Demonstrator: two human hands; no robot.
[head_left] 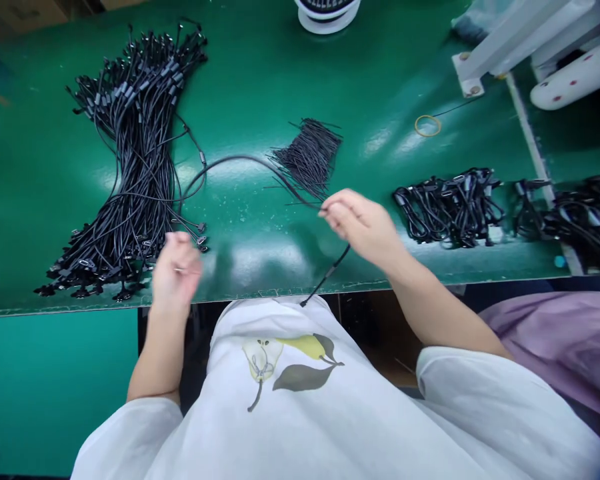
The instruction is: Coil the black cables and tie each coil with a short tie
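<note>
Between the fingers of my right hand (pixel 363 223) is a black cable (pixel 245 158), which arcs left toward a large bundle of black cables (pixel 145 147). One end of it hangs below my right hand, over the table's front edge. My left hand (pixel 177 270) is raised beside the lower right of the bundle, its fingers curled together; whether they hold anything is too blurred to tell. A pile of short black ties (pixel 310 153) lies just beyond my right hand.
Folded black cables (pixel 450 207) lie at the right on the green table (pixel 380 80), with more (pixel 590 213) farther right. A yellow ring (pixel 427 125), a white metal arm (pixel 510 47) and a white round base (pixel 327 17) stand or lie farther back. Purple cloth (pixel 560 333) shows at the right.
</note>
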